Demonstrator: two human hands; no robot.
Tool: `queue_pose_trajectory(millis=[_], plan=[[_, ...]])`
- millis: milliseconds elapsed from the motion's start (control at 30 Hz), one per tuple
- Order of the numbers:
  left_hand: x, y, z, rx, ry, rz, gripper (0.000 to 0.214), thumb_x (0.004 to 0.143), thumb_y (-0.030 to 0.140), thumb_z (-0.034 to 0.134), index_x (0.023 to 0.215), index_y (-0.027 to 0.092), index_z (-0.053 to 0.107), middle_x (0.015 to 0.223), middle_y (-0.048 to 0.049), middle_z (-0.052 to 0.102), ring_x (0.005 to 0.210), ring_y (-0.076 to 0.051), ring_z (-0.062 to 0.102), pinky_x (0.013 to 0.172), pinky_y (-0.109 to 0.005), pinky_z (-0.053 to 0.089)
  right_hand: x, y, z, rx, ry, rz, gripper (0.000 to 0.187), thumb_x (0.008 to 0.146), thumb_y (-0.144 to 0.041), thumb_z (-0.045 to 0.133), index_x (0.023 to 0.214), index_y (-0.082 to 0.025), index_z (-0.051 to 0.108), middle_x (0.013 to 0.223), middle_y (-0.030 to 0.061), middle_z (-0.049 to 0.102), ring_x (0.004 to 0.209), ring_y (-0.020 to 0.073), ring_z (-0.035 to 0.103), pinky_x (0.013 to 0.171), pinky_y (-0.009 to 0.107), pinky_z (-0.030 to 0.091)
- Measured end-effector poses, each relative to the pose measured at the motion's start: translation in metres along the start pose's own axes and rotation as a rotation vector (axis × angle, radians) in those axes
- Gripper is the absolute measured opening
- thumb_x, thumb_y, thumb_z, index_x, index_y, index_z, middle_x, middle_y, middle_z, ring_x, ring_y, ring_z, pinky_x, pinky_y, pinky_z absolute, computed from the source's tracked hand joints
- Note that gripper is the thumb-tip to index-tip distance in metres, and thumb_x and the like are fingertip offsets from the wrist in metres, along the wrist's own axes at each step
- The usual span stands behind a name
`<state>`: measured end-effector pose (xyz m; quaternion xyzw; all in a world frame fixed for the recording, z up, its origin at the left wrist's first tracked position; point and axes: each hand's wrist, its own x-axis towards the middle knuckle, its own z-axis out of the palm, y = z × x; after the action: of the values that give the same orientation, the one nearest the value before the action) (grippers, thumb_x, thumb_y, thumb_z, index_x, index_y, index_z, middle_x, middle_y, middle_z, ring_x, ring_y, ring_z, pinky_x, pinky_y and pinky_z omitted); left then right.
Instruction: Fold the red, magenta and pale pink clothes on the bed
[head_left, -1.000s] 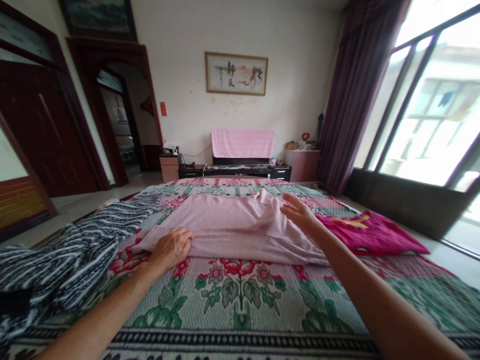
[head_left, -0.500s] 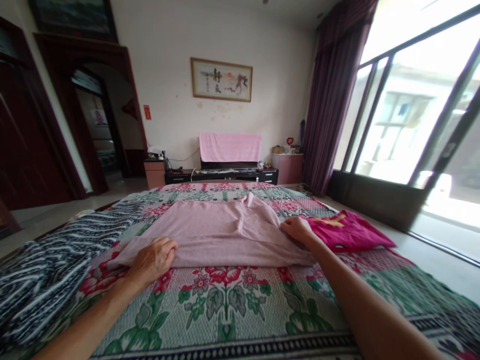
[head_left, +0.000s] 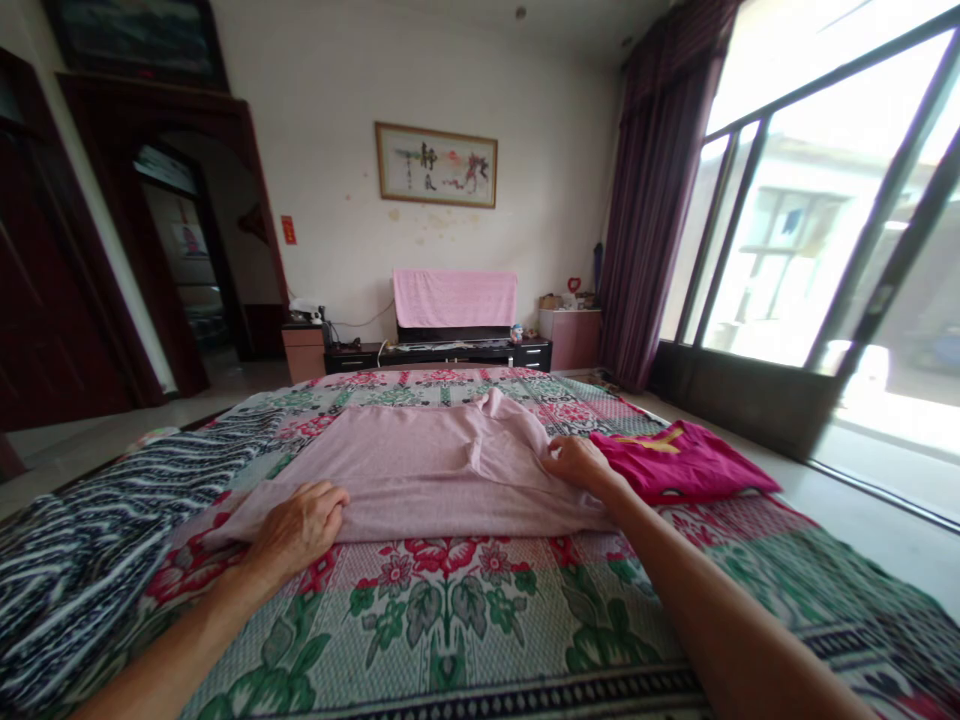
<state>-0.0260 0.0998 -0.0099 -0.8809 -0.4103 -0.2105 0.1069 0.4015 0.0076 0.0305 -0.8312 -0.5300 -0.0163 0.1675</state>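
A light pink garment (head_left: 420, 470) lies spread flat on a bed covered by a floral green, red and pink blanket (head_left: 465, 610). My left hand (head_left: 300, 525) rests on the garment's near left edge, fingers curled down onto the cloth. My right hand (head_left: 574, 462) is at the garment's right edge, its fingers closed on a fold of the pink cloth. A folded magenta garment (head_left: 682, 462) with a yellow mark lies just right of my right hand.
A black and white patterned cloth (head_left: 90, 550) is heaped on the bed's left side. Beyond the bed stand a low dark cabinet (head_left: 450, 352) with a pink towel (head_left: 454, 297) over it, a doorway at left, and large windows with purple curtains (head_left: 652, 200) at right.
My right hand came down from above the garment and closed on its right edge. The view shifted slightly to the right. My left hand stayed on the near left edge.
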Motion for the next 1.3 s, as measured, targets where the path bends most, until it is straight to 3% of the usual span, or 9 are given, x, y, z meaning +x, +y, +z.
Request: queue_pose_trajectory(millis=[133,333,467,600,733,833,933,1167,1300], plan=[[0.000,-0.001,0.002,-0.004,-0.002,0.008,0.024,0.081,0.019,0.039,0.082,0.023,0.062,0.082,-0.0017,0.064,0.083,-0.018,0.057,0.077,-0.029,0.042,-0.001,-0.005,0.004,0.022,0.054,0.015,0.035,0.078,-0.037,0.051,0.102,-0.021,0.071,0.093,0.0089,0.071,0.090,0.0233,0.064,0.072,0.027,0.043],[0.000,-0.002,0.003,-0.003,0.000,0.012,0.022,0.081,0.019,0.040,0.083,0.024,0.062,0.081,-0.0012,0.063,0.082,-0.017,0.057,0.077,-0.027,0.042,0.005,-0.002,0.007,0.081,0.137,-0.005,0.030,0.080,-0.030,0.045,0.084,-0.021,0.073,0.086,0.0055,0.071,0.080,0.0190,0.064,0.063,0.023,0.040],[0.000,-0.002,0.003,-0.007,-0.002,0.007,0.022,0.081,0.019,0.040,0.083,0.023,0.061,0.082,-0.0016,0.063,0.083,-0.017,0.057,0.078,-0.028,0.041,0.013,0.004,0.011,0.129,0.213,0.048,0.033,0.083,-0.031,0.042,0.089,-0.020,0.072,0.092,0.0065,0.071,0.083,0.0190,0.063,0.066,0.024,0.041],[0.000,-0.001,0.004,-0.005,-0.012,0.011,0.023,0.082,0.019,0.039,0.083,0.023,0.061,0.082,-0.0021,0.062,0.084,-0.017,0.056,0.079,-0.027,0.041,0.009,-0.007,0.010,0.078,0.113,-0.115,0.033,0.087,-0.031,0.039,0.103,-0.019,0.066,0.105,0.0097,0.067,0.094,0.0208,0.061,0.079,0.028,0.042],[0.000,-0.004,0.007,-0.008,-0.018,0.015,0.023,0.083,0.019,0.038,0.084,0.022,0.061,0.084,-0.0025,0.063,0.084,-0.018,0.056,0.080,-0.028,0.041,-0.008,-0.035,0.014,-0.055,-0.088,-0.296,0.041,0.091,-0.038,0.032,0.104,-0.014,0.063,0.116,0.0168,0.060,0.115,0.0305,0.050,0.094,0.049,0.034],[0.000,-0.006,0.008,-0.024,-0.020,0.023,0.024,0.083,0.019,0.038,0.085,0.022,0.061,0.086,-0.0030,0.063,0.085,-0.017,0.056,0.082,-0.029,0.041,-0.021,-0.053,0.024,-0.088,-0.085,-0.310,0.048,0.089,-0.044,0.037,0.116,-0.010,0.057,0.135,0.0206,0.045,0.131,0.0355,0.031,0.103,0.057,0.019],[0.000,-0.007,0.008,-0.036,-0.018,0.024,0.024,0.083,0.019,0.038,0.085,0.022,0.061,0.085,-0.0032,0.063,0.084,-0.017,0.056,0.081,-0.029,0.041,-0.030,-0.062,0.031,-0.136,-0.037,-0.261,0.049,0.090,-0.042,0.037,0.120,-0.009,0.055,0.138,0.0218,0.041,0.134,0.0361,0.025,0.104,0.056,0.017],[0.000,-0.005,0.007,-0.044,-0.013,0.013,0.023,0.082,0.018,0.038,0.083,0.022,0.061,0.084,-0.0031,0.063,0.084,-0.017,0.055,0.081,-0.029,0.040,-0.025,-0.062,0.023,-0.090,0.007,-0.244,0.033,0.087,-0.024,0.037,0.102,-0.012,0.064,0.106,0.0164,0.063,0.101,0.0284,0.058,0.084,0.037,0.042],[0.000,-0.005,0.007,-0.038,-0.031,0.008,0.024,0.082,0.017,0.038,0.085,0.021,0.061,0.085,-0.0034,0.063,0.085,-0.017,0.055,0.082,-0.029,0.040,0.001,-0.041,0.010,0.023,0.095,-0.073,0.036,0.083,-0.015,0.039,0.112,-0.017,0.062,0.109,0.0127,0.064,0.096,0.0225,0.061,0.076,0.027,0.043]])
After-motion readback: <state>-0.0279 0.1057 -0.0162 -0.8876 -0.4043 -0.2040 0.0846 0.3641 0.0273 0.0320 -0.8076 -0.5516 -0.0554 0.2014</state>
